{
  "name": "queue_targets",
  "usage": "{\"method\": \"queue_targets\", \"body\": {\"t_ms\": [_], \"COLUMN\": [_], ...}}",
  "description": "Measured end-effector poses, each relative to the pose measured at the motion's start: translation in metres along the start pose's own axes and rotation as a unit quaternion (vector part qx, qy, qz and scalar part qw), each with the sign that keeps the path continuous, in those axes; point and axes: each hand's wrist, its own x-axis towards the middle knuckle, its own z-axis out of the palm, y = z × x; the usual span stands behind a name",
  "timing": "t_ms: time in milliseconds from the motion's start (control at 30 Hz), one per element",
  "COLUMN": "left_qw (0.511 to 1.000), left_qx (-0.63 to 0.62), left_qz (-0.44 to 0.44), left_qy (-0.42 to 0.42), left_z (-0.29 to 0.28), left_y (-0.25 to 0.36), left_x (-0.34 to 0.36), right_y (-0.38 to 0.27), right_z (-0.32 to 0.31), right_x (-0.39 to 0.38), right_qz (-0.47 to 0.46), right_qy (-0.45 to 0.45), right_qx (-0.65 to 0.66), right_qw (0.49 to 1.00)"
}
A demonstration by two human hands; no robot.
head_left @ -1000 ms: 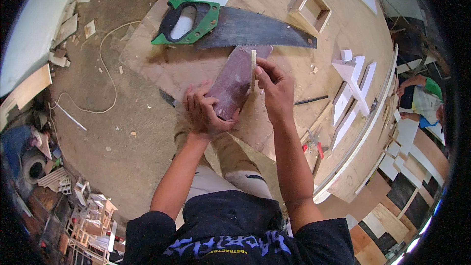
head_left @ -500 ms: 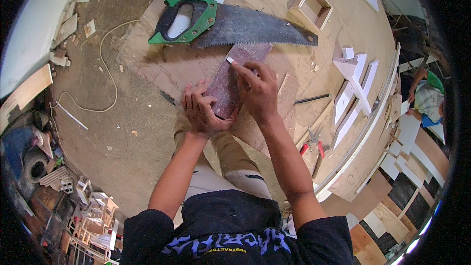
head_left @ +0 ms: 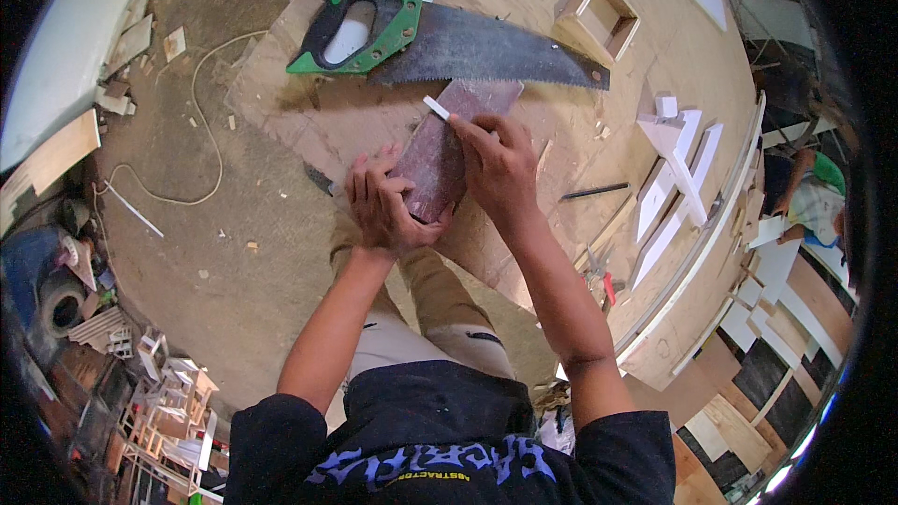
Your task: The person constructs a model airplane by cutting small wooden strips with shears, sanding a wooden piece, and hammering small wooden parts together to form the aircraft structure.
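Observation:
My left hand (head_left: 379,201) is closed round the near end of a flat, dusty reddish-brown board (head_left: 432,168), which looks like a sanding board. The board lies slantwise on the plywood table, its far end close to the teeth of a handsaw (head_left: 491,47) with a green and black handle. Between the fingertips of my right hand (head_left: 500,164) is pinched a small white strip (head_left: 436,108). The strip sticks out to the upper left, over the board's left edge; whether it touches the surface I cannot tell.
An open wooden box (head_left: 606,17) stands beyond the saw tip. White wooden pieces (head_left: 678,164), a black pencil-like stick (head_left: 596,192) and red-handled pliers (head_left: 606,288) lie to the right. Far right, another person (head_left: 814,196) holds a white piece. A cord (head_left: 220,145) runs across the floor at left.
My right hand has shifted slightly, and the white strip now shows longer, pointing further up and left. My left hand still holds the board. The other person's hands have moved.

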Motion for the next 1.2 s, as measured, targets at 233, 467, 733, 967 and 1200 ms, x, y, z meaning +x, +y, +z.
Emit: {"method": "queue_targets", "body": {"t_ms": [233, 467, 733, 967, 1200], "left_qw": [1.0, 1.0, 1.0, 1.0, 1.0], "left_qx": [-0.009, 0.004, -0.012, -0.007, -0.012], "left_qz": [0.001, 0.011, 0.011, 0.011, 0.017], "left_qy": [-0.003, 0.007, 0.002, 0.004, 0.001], "left_z": [0.001, 0.005, 0.001, 0.003, -0.001], "left_y": [-0.001, -0.004, -0.003, -0.001, 0.002], "left_x": [0.0, -0.003, 0.002, 0.001, 0.008], "right_y": [-0.002, -0.008, -0.008, -0.01, 0.013], "right_z": [0.003, 0.007, 0.013, 0.012, 0.013], "right_x": [-0.007, -0.006, -0.011, -0.016, -0.013], "right_qz": [-0.028, 0.017, -0.005, -0.035, -0.009], "right_qy": [-0.009, -0.03, -0.036, -0.01, -0.012], "right_qx": [0.053, 0.095, 0.076, 0.029, 0.026], "right_qw": [0.998, 0.995, 0.996, 0.999, 1.0]}}
